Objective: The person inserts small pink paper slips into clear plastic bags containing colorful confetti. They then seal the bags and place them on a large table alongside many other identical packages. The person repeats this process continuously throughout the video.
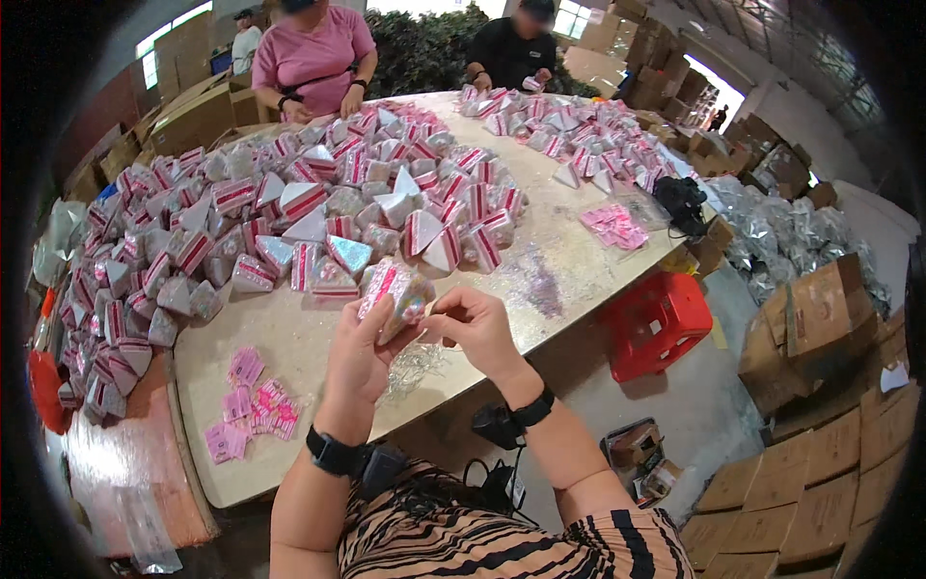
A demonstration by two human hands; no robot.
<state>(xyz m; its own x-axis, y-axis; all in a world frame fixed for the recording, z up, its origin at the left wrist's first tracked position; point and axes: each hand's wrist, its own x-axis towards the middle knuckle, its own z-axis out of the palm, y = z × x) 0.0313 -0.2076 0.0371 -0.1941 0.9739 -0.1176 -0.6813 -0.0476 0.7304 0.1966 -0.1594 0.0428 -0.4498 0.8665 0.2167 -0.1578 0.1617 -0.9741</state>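
Observation:
Over the near part of the table, my left hand (pixel 363 338) grips a glittery wedge-shaped cake-slice ornament (pixel 394 295) with a pink stripe. My right hand (pixel 475 326) is beside it, thumb and fingers pinched together close to the ornament's lower right side. A small pale thing shows at those fingertips, too small to name. Under my hands lies a loose bunch of thin silvery strings or wires (pixel 413 372). Just beyond is a large heap of similar striped wedge ornaments (pixel 328 198). Small pink printed cards (pixel 253 405) are spread on the table to the left of my hands.
Silver glitter (pixel 535 285) is scattered on the table (pixel 386 454). More pink cards (pixel 614 227) lie at the right edge, near a red plastic stool (pixel 661 328). Two people work across the table beside further ornaments (pixel 569 130). Cardboard boxes (pixel 810 318) stand on the right.

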